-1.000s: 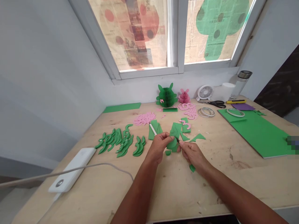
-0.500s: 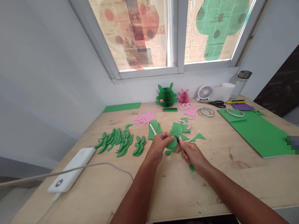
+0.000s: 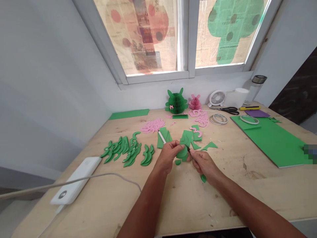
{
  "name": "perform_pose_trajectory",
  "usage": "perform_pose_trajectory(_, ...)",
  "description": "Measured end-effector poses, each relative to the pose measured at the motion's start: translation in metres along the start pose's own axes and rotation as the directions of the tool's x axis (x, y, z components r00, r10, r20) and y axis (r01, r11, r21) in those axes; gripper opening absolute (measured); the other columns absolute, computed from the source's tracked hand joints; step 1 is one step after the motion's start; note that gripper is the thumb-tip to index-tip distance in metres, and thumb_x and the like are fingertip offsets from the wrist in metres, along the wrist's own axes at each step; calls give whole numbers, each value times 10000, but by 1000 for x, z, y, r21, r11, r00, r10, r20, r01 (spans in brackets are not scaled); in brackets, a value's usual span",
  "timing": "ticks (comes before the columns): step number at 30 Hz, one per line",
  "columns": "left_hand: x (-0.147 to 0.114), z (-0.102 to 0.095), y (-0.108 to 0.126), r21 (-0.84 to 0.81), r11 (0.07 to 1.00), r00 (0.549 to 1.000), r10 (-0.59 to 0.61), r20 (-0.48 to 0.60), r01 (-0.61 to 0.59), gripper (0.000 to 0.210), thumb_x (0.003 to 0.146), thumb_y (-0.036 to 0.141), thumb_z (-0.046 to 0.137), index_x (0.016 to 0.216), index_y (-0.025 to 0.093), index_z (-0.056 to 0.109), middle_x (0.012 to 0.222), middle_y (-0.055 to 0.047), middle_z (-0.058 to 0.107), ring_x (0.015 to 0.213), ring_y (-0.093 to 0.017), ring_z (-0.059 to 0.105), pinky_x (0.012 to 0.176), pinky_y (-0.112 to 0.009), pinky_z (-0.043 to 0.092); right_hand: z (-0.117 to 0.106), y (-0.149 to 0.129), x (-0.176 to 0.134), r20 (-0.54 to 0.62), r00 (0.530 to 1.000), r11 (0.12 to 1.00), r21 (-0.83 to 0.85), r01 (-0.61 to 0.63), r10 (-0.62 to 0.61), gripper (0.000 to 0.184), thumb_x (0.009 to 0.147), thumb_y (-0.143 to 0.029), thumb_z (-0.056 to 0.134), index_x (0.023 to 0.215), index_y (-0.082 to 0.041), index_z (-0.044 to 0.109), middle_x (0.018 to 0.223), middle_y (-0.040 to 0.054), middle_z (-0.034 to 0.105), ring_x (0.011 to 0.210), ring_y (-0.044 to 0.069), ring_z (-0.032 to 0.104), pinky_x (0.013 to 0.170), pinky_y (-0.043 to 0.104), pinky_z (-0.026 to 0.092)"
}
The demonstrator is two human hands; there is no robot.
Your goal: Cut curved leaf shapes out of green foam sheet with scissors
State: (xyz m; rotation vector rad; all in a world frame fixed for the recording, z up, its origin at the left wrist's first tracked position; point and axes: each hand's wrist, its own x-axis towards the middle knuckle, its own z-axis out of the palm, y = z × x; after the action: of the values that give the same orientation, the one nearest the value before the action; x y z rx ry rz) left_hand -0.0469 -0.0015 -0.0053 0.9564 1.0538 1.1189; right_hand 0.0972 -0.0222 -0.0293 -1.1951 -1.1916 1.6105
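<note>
Between thumb and fingers, my left hand [image 3: 170, 153] pinches a rounded piece of green paper [image 3: 182, 152]. My right hand [image 3: 204, 165] is closed around a pair of scissors [image 3: 188, 149], whose dark blades meet the paper's right edge; the handles are hidden in my palm. Just below the held piece lies a small green offcut [image 3: 178, 162], and another green scrap [image 3: 203, 178] shows under my right hand. Cut green sheets [image 3: 187, 136] lie right behind my fingers. A white pen [image 3: 162, 137] rests on green paper to the left.
Curved green cutouts [image 3: 132, 150] spread to the left, with pink cutouts [image 3: 153, 125] behind. A white power bank [image 3: 76, 180] trails a cable. Along the wall stand a green paper figure [image 3: 176, 101], a small fan [image 3: 217, 98] and black scissors [image 3: 230, 110]. Green card [image 3: 274, 142] lies right.
The scissor blades look more closed on the green paper than before. Both hands stay in nearly the same place.
</note>
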Motion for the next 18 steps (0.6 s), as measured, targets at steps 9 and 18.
perform_pose_trajectory(9, -2, 1, 2, -13, 1000, 1000, 11, 1, -11, 215, 599, 284, 697, 553, 153, 533, 530, 31, 488, 500, -83, 400, 519, -229, 312, -3, 1, -1, 3, 999, 999, -3, 33, -33, 447, 784, -567, 499, 640, -149, 568, 368, -93, 294, 334, 54, 171, 340, 207, 116)
perform_pose_trajectory(18, -3, 1, 3, -18, 1000, 1000, 21, -7, -21, 202, 605, 288, 696, 581, 150, 550, 566, 22, 504, 534, -93, 425, 553, -238, 332, -1, 1, -1, -9, 1000, 1000, 17, 19, -19, 455, 767, -585, 519, 639, -151, 567, 370, -93, 291, 337, 53, 163, 341, 210, 109)
